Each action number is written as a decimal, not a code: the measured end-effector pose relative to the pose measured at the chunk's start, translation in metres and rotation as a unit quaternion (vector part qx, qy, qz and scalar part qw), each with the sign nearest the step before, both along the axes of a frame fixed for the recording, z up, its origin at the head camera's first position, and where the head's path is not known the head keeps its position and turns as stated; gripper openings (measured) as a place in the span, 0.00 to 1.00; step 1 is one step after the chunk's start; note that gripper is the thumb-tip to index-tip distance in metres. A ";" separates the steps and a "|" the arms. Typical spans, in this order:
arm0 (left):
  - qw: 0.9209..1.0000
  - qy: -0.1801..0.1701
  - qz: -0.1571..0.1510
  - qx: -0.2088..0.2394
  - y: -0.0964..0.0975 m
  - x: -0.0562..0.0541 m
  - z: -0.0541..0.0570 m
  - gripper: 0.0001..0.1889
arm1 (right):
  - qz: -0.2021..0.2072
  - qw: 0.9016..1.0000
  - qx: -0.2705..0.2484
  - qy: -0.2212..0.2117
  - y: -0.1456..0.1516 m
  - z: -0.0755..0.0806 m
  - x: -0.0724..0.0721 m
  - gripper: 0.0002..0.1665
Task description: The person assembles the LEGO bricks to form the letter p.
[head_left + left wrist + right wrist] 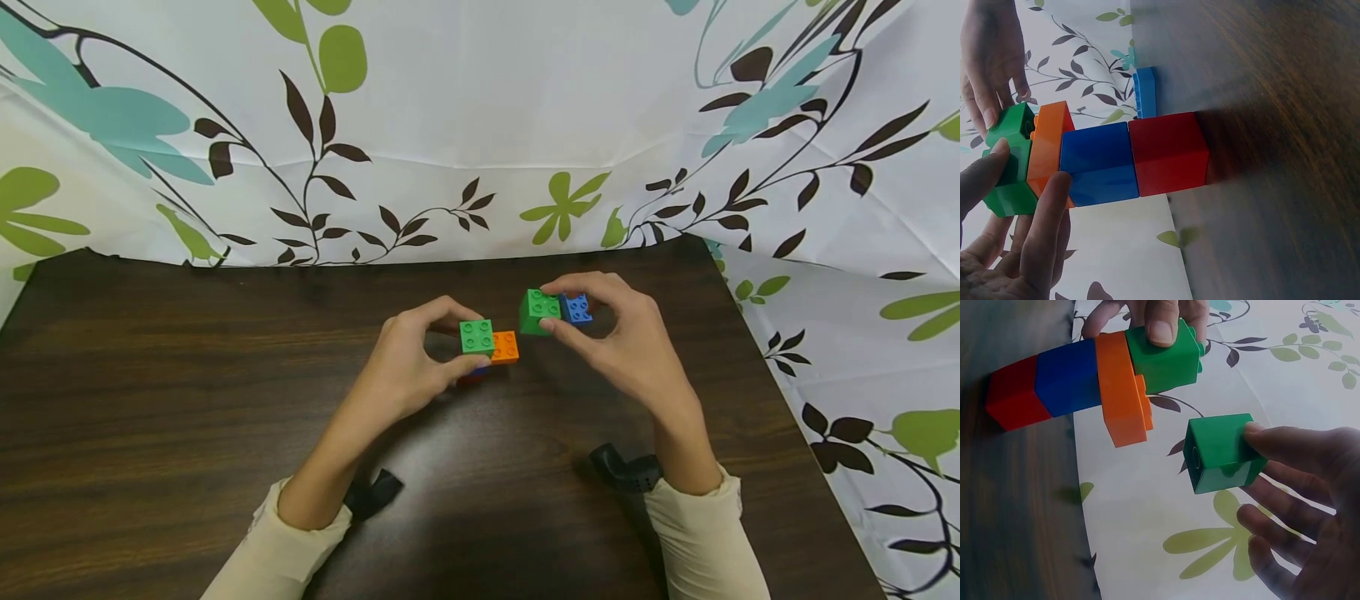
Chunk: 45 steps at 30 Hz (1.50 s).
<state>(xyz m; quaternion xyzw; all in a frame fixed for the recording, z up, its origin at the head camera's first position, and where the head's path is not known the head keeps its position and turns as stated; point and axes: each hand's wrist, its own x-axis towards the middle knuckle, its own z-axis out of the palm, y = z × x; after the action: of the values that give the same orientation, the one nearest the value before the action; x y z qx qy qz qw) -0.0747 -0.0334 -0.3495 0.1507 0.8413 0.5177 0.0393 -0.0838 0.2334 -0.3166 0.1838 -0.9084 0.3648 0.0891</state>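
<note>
A stack of toy building bricks stands upright on the table: a red brick [1169, 153] at the bottom, a blue brick [1099, 165] over it, then a longer orange brick [1119, 394], and a green brick [476, 333] on one end of the orange one. My left hand [411, 358] holds the stack near its top, thumb on the green brick. The orange brick's studded other end sticks out to the right. Between thumb and fingertips, my right hand [633, 337] pinches a second green brick [1225, 450], just right of the stack and apart from it.
Behind the right hand's fingers, a separate blue brick [577, 309] lies on the dark wooden table [187, 417]. A leaf-patterned cloth [450, 100] hangs along the table's back and right edges. Black devices [626, 471] are worn at both wrists.
</note>
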 end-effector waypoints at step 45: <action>1.000 -0.007 -0.005 -0.001 0.000 -0.001 -0.002 0.21 | 0.092 0.995 0.037 -0.016 -0.011 -0.005 0.003 0.24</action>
<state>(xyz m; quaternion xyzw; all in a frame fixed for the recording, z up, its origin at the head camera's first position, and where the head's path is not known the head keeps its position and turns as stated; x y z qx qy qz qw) -0.0759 -0.0336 -0.3513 0.1516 0.8407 0.5176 0.0478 -0.0812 0.2222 -0.3220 0.2639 -0.9020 0.3402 0.0337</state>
